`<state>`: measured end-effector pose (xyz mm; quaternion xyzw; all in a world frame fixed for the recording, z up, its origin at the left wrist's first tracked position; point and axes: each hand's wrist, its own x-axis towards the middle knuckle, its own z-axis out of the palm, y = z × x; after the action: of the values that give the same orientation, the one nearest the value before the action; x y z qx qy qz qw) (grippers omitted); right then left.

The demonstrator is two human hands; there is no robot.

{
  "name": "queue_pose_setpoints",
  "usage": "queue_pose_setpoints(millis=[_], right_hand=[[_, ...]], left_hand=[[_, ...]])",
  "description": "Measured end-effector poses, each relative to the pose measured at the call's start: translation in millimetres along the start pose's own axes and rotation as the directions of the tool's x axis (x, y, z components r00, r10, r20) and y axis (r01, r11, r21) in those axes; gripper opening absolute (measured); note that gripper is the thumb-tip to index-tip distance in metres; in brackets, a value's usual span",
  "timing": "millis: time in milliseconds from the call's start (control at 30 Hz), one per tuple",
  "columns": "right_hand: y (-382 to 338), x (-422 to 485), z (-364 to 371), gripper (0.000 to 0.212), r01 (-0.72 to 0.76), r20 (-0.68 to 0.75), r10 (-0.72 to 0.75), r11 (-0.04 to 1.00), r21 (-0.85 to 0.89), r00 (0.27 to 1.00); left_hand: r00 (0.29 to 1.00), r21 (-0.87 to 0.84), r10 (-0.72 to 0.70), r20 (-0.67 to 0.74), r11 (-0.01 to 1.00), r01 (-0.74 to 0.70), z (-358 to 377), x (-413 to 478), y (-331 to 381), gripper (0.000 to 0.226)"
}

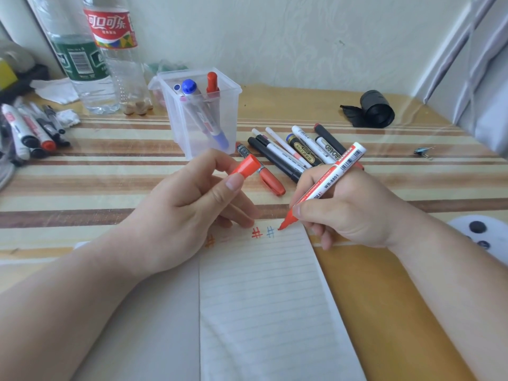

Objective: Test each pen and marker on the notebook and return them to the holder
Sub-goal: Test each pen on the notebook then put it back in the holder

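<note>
Right hand (pixel 354 213) grips one red marker (pixel 330 180), tip on notebook (pixel 264 298); left hand (pixel 187 215) pinches one cap (pixel 246 166); three hash marks (pixel 257 232).

Marker: your right hand (pixel 349 213) grips the white, red-printed whiteboard marker (pixel 330 182), uncapped, its red tip at the page's top line.
Cap: your left hand (pixel 192 213) pinches the red plastic cap (pixel 246 166).
Notebook: the open lined notebook (pixel 264 298) lies flat before you.
Holder: the clear square plastic holder (pixel 220 127) stands upright, a blue-capped marker (pixel 189 86) and a red-capped marker (pixel 212 81) inside.
Loose pens: black and white pens (pixel 291 152) lie fanned beside the holder.
</note>
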<state>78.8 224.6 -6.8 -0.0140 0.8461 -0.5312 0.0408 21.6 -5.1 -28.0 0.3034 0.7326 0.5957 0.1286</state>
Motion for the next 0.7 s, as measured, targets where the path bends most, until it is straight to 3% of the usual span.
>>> queue_pose_setpoints(millis=[133,267,433,700], right_hand=[[1.1,1.3,-0.3,0.017,-0.006,-0.006,0.006,1.000,0.017,1.000],[2.8,-0.2,-1.6,0.007,0.006,0.024,-0.008,0.995,0.101,1.000],[1.0,-1.7,0.1,0.004,0.034,0.048,-0.035,0.999,0.024,0.998],[-1.1,0.3,-1.3,0.014,-0.014,-0.012,0.013,0.999,-0.051,1.000]], left_hand=[[1.000,-0.006,0.001,0.001,1.000,-0.001,0.1,-0.4,0.3,0.022],[1.000,-0.004,0.008,0.007,1.000,-0.007,-1.2,-0.5,-0.6,0.029],[1.000,-0.004,0.011,-0.001,1.000,-0.011,-0.3,0.5,-3.2,0.014],[1.000,-0.007,0.000,0.001,1.000,0.000,-0.3,-0.4,-0.6,0.018]])
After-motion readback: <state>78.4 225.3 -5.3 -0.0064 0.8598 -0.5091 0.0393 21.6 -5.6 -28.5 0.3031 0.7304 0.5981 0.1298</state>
